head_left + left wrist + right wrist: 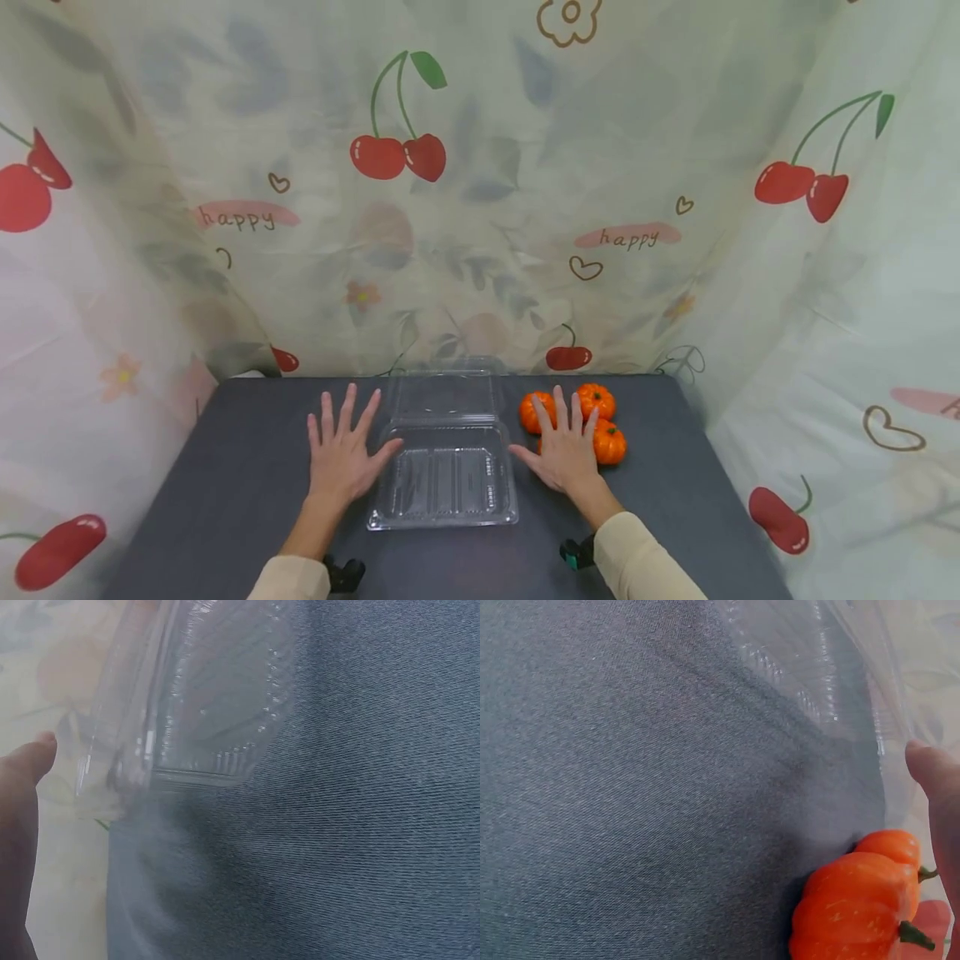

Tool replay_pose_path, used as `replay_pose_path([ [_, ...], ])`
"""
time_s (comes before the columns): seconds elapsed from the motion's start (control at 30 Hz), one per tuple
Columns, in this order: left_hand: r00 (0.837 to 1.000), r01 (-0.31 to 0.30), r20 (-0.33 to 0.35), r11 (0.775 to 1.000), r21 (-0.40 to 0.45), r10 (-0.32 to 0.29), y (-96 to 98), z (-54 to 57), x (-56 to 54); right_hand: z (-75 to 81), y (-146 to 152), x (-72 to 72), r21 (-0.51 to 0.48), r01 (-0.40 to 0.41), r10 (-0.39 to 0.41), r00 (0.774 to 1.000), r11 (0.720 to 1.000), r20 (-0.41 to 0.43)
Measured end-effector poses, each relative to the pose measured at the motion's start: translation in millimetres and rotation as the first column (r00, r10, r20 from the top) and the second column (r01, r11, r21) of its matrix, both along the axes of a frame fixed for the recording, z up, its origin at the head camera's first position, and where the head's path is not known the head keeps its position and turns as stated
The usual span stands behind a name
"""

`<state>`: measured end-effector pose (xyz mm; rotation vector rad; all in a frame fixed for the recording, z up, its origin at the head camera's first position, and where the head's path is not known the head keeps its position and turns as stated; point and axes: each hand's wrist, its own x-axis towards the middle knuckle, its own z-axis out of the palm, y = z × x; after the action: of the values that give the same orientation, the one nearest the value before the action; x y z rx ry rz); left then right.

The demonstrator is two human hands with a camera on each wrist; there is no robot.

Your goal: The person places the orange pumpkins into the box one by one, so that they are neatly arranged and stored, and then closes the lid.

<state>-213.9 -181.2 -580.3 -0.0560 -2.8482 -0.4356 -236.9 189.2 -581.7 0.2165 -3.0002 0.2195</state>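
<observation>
Holding my left hand (341,460) and right hand (567,457) splayed and empty, I have the clear container (447,482) open between them, likely for easy two-sided reach, with orange pumpkins (611,443) near my right.

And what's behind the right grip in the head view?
Three orange mini pumpkins show past the right grip. An orange sliver at its left edge hints at a fourth; whatever else it covers can't be seen.
</observation>
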Motion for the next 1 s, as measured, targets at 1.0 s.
replay_pose_path([
  [1.0,0.997,-0.025,0.08,0.974,0.225,0.007,-1.7,-25.7,17.5,-10.0,17,19.2,-0.04,0.077,-0.079,0.996,0.996,-0.049],
])
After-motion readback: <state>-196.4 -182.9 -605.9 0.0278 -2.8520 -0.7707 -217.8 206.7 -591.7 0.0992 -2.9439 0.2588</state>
